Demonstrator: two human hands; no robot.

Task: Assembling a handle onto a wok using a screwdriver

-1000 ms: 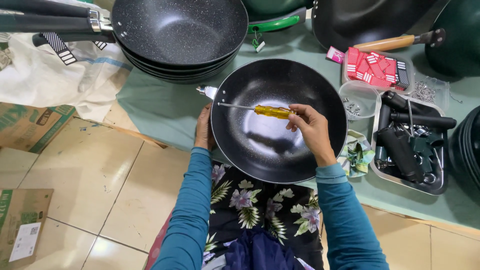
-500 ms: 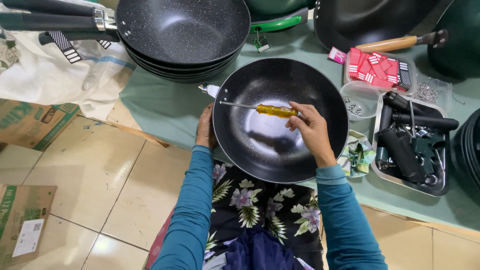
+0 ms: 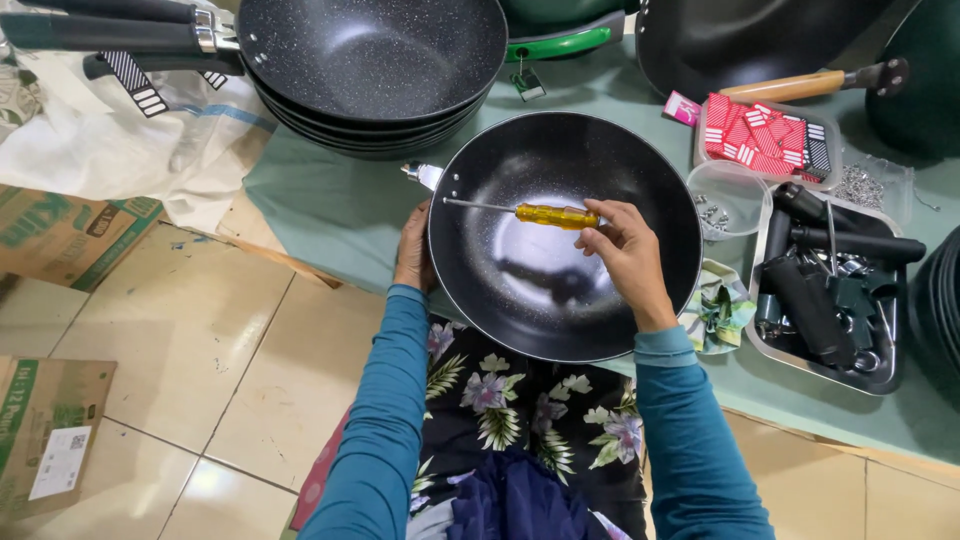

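A black speckled wok point(image 3: 540, 290) lies on the green table, partly over its near edge. My right hand point(image 3: 625, 255) grips a yellow-handled screwdriver point(image 3: 545, 214) held level inside the wok, its tip pointing left at the rim where a metal handle bracket point(image 3: 422, 176) sticks out. My left hand point(image 3: 413, 250) holds the wok's outer left rim just below that bracket.
A stack of black woks with handles point(image 3: 375, 60) stands behind. At the right sit a metal tray of black handles point(image 3: 830, 290), a clear cup of screws point(image 3: 722, 200), a tray of red cards point(image 3: 765, 135) and a crumpled wrapper point(image 3: 718, 310). Cardboard boxes point(image 3: 50, 235) lie on the tiled floor.
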